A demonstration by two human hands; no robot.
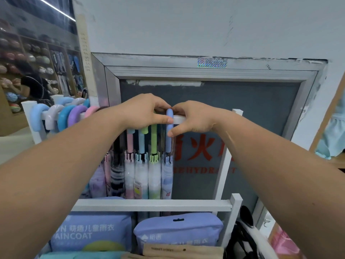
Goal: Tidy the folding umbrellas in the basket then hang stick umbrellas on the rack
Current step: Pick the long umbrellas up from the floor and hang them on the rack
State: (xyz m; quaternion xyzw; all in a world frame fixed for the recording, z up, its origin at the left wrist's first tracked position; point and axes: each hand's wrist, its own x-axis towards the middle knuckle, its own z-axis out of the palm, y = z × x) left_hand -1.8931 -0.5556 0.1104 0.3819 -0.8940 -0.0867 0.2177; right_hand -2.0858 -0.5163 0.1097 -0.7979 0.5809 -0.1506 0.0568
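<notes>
Both hands pinch at the rail (179, 118): my left hand (147, 111) over the hooks, my right hand (192, 118) on the periwinkle handle (169, 126). If its hook sits shallow, letting go could drop that umbrella, I reckon.

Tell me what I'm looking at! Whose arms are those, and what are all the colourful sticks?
There is no machine here. A person wears a camera on their head, so you see their own two arms. The left hand and right hand both pinch the periwinkle handle of a stick umbrella, hooking it over the white rack bar. Green, blue and pink handled umbrellas hang beside it. Raincoat packs sit below.
</notes>
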